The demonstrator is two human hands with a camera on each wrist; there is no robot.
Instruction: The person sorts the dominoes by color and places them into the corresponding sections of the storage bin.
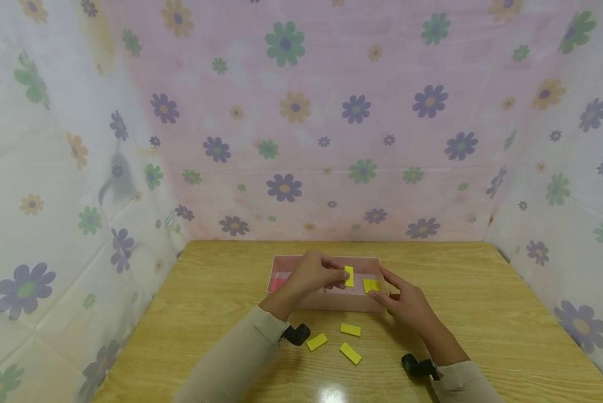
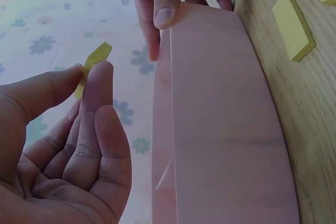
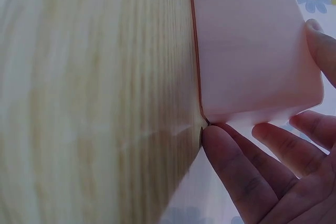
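Note:
My left hand [image 1: 312, 275] pinches a small flat yellow block [image 1: 349, 276] between thumb and fingertips, holding it over the pink box [image 1: 339, 303]. In the left wrist view that block [image 2: 95, 60] stands tilted, above the level of the rim. At the box's right end my right hand [image 1: 408, 302] grips the corner, thumb at the front wall and fingers around the end wall. The right wrist view shows those fingers [image 3: 239, 169] against the box's end, low by the table. More yellow blocks [image 1: 371, 286] lie side by side inside the box at its right end.
Three loose yellow blocks lie on the wooden table [image 1: 221, 324] before the box: one upper [image 1: 351, 329], one left [image 1: 317, 342], one lower [image 1: 351, 354]. A brighter pink patch [image 1: 279, 281] shows at the box's left end. Flowered cloth [image 1: 321, 120] hangs behind and at both sides.

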